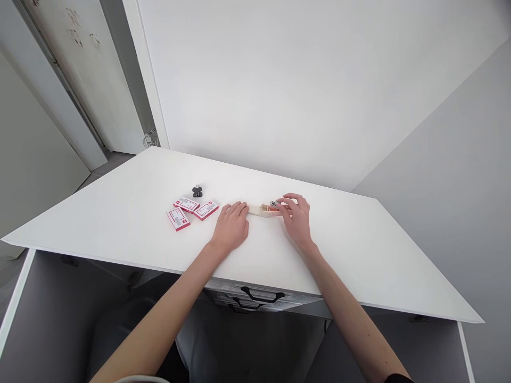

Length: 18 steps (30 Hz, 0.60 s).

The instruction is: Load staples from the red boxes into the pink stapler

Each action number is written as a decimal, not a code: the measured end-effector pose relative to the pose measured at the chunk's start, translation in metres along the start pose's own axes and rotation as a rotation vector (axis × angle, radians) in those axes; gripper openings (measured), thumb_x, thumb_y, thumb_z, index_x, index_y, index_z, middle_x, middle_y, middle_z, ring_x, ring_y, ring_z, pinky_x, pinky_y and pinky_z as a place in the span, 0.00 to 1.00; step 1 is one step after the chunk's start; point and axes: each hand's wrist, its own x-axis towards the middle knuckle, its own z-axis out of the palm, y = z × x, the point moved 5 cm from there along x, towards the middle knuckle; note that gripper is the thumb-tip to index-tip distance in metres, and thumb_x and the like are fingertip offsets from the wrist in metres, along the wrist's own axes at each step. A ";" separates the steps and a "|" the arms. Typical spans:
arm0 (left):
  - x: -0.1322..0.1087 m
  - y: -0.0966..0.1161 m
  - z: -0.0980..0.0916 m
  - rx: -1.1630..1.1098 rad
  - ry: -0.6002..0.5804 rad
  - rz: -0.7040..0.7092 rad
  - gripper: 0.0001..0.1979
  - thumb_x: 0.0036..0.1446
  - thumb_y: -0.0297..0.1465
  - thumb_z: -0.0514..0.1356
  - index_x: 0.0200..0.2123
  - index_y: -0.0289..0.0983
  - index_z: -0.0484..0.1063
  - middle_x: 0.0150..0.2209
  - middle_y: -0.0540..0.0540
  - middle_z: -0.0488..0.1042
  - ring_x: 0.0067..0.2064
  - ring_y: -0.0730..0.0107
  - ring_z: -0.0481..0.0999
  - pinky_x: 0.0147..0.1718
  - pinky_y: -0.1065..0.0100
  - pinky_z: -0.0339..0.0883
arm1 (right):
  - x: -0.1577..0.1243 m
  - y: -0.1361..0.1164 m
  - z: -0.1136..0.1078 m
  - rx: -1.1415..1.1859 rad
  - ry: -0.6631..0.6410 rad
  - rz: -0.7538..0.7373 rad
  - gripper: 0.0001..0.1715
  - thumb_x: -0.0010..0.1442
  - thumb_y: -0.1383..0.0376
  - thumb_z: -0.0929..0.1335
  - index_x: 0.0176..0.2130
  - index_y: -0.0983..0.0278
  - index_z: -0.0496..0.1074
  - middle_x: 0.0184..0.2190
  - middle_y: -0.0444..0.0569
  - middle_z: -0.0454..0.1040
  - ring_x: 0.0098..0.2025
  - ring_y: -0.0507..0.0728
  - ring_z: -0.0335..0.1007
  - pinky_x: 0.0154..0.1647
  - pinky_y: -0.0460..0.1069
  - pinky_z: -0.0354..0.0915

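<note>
A cream-coloured stapler point(257, 211) lies opened out flat on the white tabletop, with an orange-brown inner part showing toward its right end. My left hand point(233, 223) rests on the table with its fingers closed on the stapler's left end. Over the right part is my right hand point(296, 215), its thumb and fingertips pinching a small silvery metal piece point(273, 203) that looks like a strip of staples. The fingers partly cover this piece and the stapler's right end. Left of my left hand lie three small white-and-red boxes point(178, 218), close together.
A small black item with a metal part point(197, 191) sits behind the boxes. The white tabletop point(120, 213) meets a white wall at the back. Drawers with black handles point(262, 296) are below the front edge, and a cable point(150, 139) shows beyond the far left corner.
</note>
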 end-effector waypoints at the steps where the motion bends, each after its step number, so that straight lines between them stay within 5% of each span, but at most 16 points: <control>1: 0.000 0.000 0.000 0.008 -0.002 -0.002 0.23 0.66 0.23 0.50 0.60 0.33 0.74 0.64 0.36 0.74 0.67 0.51 0.71 0.65 0.48 0.62 | 0.000 0.000 0.000 -0.012 0.001 -0.009 0.17 0.74 0.52 0.64 0.48 0.55 0.79 0.57 0.54 0.71 0.60 0.66 0.64 0.58 0.64 0.70; 7: -0.001 0.000 0.000 0.030 -0.009 -0.015 0.23 0.67 0.24 0.51 0.61 0.34 0.74 0.65 0.37 0.73 0.68 0.52 0.70 0.65 0.50 0.62 | 0.001 -0.005 0.000 -0.100 -0.005 -0.076 0.16 0.75 0.55 0.63 0.46 0.55 0.79 0.53 0.51 0.75 0.56 0.63 0.69 0.66 0.66 0.58; 18: 0.000 0.000 0.002 0.023 -0.008 -0.006 0.22 0.68 0.25 0.50 0.60 0.32 0.74 0.65 0.36 0.73 0.68 0.50 0.70 0.65 0.49 0.63 | 0.001 -0.002 0.000 -0.080 0.005 -0.050 0.16 0.75 0.54 0.64 0.46 0.55 0.79 0.51 0.51 0.76 0.55 0.63 0.69 0.64 0.64 0.58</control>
